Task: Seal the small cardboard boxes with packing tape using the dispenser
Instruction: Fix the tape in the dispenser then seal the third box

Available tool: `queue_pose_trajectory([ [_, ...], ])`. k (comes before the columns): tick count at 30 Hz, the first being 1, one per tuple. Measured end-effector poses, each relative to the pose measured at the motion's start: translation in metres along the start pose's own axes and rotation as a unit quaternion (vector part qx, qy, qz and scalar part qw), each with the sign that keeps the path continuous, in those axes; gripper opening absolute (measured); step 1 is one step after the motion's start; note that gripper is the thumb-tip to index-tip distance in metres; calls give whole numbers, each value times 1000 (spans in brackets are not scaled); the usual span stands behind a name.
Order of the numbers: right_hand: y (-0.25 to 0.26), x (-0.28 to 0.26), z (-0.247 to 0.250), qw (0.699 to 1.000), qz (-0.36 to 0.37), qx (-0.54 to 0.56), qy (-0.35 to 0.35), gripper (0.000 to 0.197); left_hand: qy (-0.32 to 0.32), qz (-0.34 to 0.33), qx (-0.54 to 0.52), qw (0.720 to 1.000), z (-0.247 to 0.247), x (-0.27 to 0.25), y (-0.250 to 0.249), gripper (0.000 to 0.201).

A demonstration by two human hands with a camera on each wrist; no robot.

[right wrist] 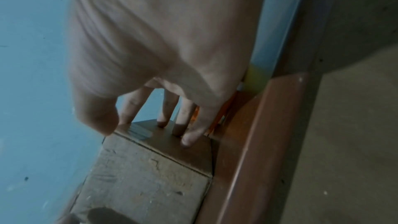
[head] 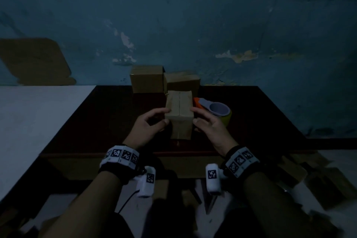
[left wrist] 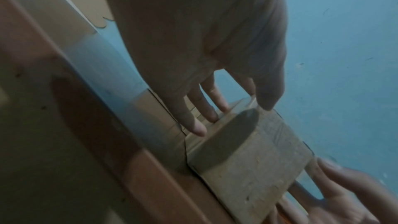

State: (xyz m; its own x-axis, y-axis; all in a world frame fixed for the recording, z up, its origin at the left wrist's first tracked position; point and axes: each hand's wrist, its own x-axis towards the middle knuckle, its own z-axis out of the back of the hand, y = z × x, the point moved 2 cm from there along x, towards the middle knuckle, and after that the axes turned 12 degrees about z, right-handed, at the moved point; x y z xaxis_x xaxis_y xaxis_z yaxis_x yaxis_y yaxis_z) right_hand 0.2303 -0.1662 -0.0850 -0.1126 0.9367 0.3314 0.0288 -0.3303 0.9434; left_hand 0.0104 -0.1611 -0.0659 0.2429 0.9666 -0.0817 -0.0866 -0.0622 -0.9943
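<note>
A small brown cardboard box [head: 179,110] stands on the dark table [head: 116,121], its flaps folded down with a seam along the middle of the top. My left hand [head: 164,116] holds its left near corner, fingers [left wrist: 200,129] on the side face and thumb on the near edge. On the other side, my right hand [head: 195,115] holds the right near corner the same way, fingers [right wrist: 187,139] on the side of the box [right wrist: 146,185]. The tape dispenser [head: 216,109], orange and grey with a yellowish roll, lies on the table just right of the box, untouched.
Two more cardboard boxes [head: 146,79] [head: 183,81] stand behind, against the blue wall. A white surface [head: 38,112] adjoins the table on the left. Flat cardboard pieces [head: 318,179] lie on the floor at the right.
</note>
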Motion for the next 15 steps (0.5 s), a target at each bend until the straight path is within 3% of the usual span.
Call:
queue_pose_trajectory([
  [15,-7,12,-7,996,50,-66,-39,24,-28,-21,75,997,4,15,0,28],
])
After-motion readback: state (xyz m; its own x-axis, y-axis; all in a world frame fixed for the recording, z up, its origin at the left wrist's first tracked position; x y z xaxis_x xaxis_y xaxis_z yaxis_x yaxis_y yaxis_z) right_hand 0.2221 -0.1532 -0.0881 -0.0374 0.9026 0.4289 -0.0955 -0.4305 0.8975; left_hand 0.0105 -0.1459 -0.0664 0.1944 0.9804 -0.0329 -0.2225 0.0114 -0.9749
